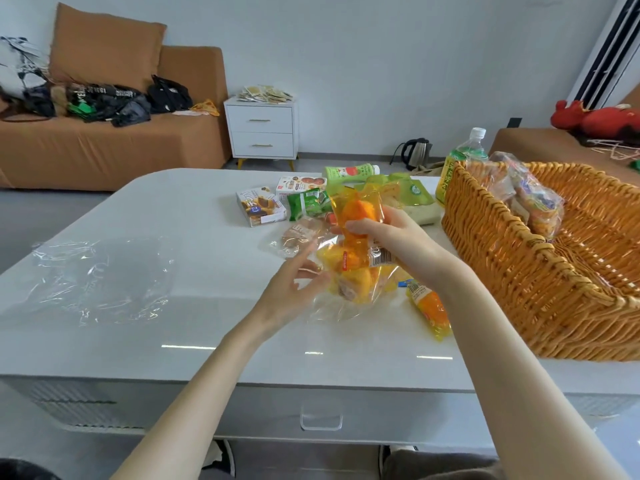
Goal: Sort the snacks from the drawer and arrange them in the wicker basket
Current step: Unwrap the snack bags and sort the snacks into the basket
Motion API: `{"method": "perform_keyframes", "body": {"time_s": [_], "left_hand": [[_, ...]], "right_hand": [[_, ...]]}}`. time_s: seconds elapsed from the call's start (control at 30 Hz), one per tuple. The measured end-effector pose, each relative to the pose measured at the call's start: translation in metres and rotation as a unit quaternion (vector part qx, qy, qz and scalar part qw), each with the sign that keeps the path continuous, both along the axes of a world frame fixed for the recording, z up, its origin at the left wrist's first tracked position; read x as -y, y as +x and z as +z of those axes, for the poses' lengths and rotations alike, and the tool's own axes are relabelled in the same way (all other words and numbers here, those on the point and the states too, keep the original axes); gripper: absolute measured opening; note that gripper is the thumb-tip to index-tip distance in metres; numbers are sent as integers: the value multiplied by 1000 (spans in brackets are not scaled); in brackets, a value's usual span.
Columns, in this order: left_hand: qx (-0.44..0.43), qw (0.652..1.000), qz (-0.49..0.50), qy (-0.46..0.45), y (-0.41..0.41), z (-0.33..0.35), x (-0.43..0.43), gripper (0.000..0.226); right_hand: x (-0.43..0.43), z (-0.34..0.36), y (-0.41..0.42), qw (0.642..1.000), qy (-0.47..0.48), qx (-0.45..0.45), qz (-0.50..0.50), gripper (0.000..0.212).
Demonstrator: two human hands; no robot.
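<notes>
Head view shows a large white table [173,216] that fills the middle of the scene. On its right side stands the wicker basket [512,271], wide and deep, and some wrapped snacks [533,202] lean inside it near the far left corner. A crumpled clear plastic sheet [100,278] lies flat on the left part of the table, well apart from the basket. Between them, above the table and just beside the basket's left wall, the right hand [394,237] grips an orange snack packet [356,213] with fingers and thumb curled round its middle. The long axis of the packet stands nearly upright, and its top end points up and away from the person. The left hand [291,289] is below it with the fingers loosely spread, next to the lower wrapping; whether it touches I cannot tell. A second orange packet [429,310] lies on the table near the basket, its long axis running toward the person. Behind the hands lie two small boxes [259,206], a green packet [308,202] and a green bottle [349,171] on its side.
</notes>
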State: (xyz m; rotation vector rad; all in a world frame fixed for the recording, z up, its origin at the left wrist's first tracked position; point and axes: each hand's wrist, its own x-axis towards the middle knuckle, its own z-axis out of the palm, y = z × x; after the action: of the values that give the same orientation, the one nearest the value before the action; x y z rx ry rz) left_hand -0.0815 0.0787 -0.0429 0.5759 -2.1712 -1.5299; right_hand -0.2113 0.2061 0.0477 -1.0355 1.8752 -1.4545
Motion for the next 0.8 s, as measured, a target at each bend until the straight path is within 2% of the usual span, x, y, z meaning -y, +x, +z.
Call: {"method": "perform_keyframes", "body": {"time_s": [0.13,0.2,0.27,0.37,0.47,0.53,0.6,0.73,0.8], "left_hand": [[-19,996,52,-70,-2,2,0,50],[-22,987,77,-140,-4,3,-8,52],[-52,978,110,-170,-9,3,-20,55],[-131,975,158,-88,-17,5,-31,32],[-140,971,166,-98,-22,4,-33,9],[-137,971,168,-102,-25,2,-31,6],[-148,971,170,-77,-29,5,-28,3],[-223,961,153,54,-26,28,-15,13],[-210,967,145,28,-19,36,-6,16]], "right_hand": [[1,2,1,999,-24,30,-10,21],[2,6,0,997,-47,52,-18,17],[2,7,-3,996,-59,60,-23,13],[1,9,-2,995,-73,70,-24,13],[2,7,-3,995,-65,69,-21,7],[1,6,-4,996,-59,70,-20,8],[-1,5,-6,998,-47,28,-42,14],[-9,8,-12,984,-95,-84,-126,22],[-13,10,-11,974,-107,-132,-151,24]]}}
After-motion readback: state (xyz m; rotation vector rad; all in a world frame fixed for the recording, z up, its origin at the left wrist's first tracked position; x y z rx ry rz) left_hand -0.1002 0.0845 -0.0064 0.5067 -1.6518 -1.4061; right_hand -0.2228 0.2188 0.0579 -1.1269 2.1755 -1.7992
